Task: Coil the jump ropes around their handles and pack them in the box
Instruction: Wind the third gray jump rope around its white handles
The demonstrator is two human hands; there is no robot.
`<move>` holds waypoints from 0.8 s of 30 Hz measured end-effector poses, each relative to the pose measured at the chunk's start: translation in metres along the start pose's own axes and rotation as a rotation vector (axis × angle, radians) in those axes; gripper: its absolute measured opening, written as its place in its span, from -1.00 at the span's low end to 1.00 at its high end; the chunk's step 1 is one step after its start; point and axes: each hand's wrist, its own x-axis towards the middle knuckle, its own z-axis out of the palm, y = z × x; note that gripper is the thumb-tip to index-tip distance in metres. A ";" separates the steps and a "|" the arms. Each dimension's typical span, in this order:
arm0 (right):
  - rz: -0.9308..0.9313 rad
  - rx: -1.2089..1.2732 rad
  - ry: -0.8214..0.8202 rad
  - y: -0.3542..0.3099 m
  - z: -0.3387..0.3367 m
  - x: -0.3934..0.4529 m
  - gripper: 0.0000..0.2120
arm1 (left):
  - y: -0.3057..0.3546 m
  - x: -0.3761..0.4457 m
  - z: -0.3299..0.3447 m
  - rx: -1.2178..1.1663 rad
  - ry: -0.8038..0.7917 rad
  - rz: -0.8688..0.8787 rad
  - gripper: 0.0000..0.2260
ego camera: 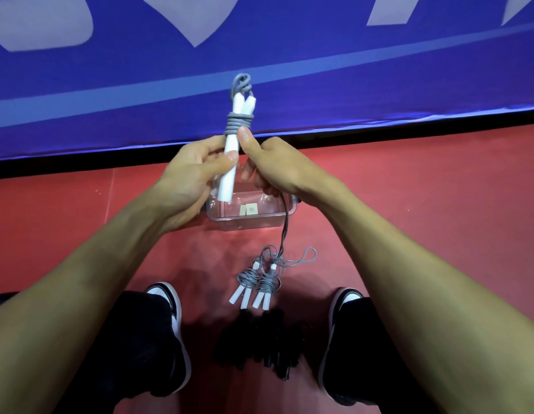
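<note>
Two white handles (229, 162) in both hands, grey rope (239, 124) half-coiled.

A blue banner (289, 70) with pale lettering fills the upper frame above a red floor (439, 204). Black-and-white sneakers (170, 324) sit at the bottom.
</note>
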 end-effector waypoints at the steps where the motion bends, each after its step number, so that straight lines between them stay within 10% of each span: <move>1: 0.007 0.010 -0.018 -0.001 0.000 -0.001 -0.29 | 0.001 -0.001 0.000 0.050 0.026 0.006 -0.82; 15: -0.076 -0.199 0.084 0.000 0.006 -0.003 -0.31 | 0.000 -0.001 0.004 0.210 0.209 -0.030 -0.64; 21: -0.065 -0.163 0.030 -0.001 0.005 -0.002 -0.31 | 0.002 0.003 0.001 0.164 0.165 -0.008 -0.94; 24: -0.066 -0.127 0.017 -0.001 0.004 -0.002 -0.32 | 0.006 0.002 0.003 -0.103 0.143 -0.139 -0.63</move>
